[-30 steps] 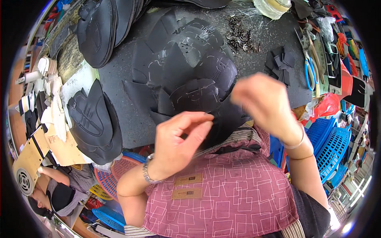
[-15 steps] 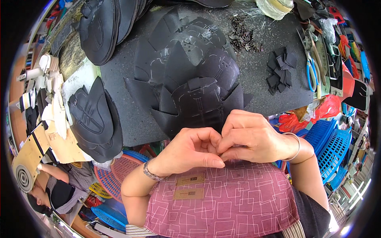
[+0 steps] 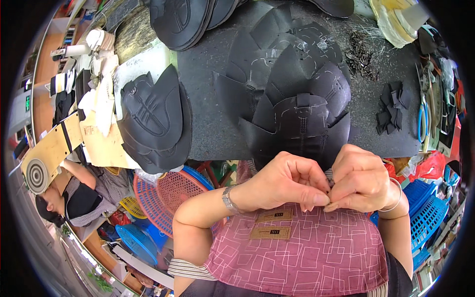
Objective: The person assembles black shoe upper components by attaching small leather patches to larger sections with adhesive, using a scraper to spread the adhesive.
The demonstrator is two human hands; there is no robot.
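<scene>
Both my hands meet just off the table's near edge, above the pink patterned apron (image 3: 302,257). My left hand (image 3: 297,182) has thumb and fingers pinched together. My right hand (image 3: 361,180) pinches at the same spot, its fingertips touching the left's. Something tiny and dark shows between the fingertips, too small to name. Right beyond my hands lies a pile of black shoe-upper pieces (image 3: 302,121) with stitching and pale marking lines, partly over the table edge. Further right sit small black strips (image 3: 392,108) and a heap of small dark bits (image 3: 362,57).
Stacked black cut pieces lie at left (image 3: 154,116) and far left (image 3: 180,22). Blue-handled scissors (image 3: 423,121) rest at the right edge. A pink basket (image 3: 166,198) and blue baskets (image 3: 423,213) stand below table height. Another person (image 3: 79,195) sits at the left.
The view has swung left, so everything sits further right in the picture. My hands stay together above the apron, fingertips still pinched.
</scene>
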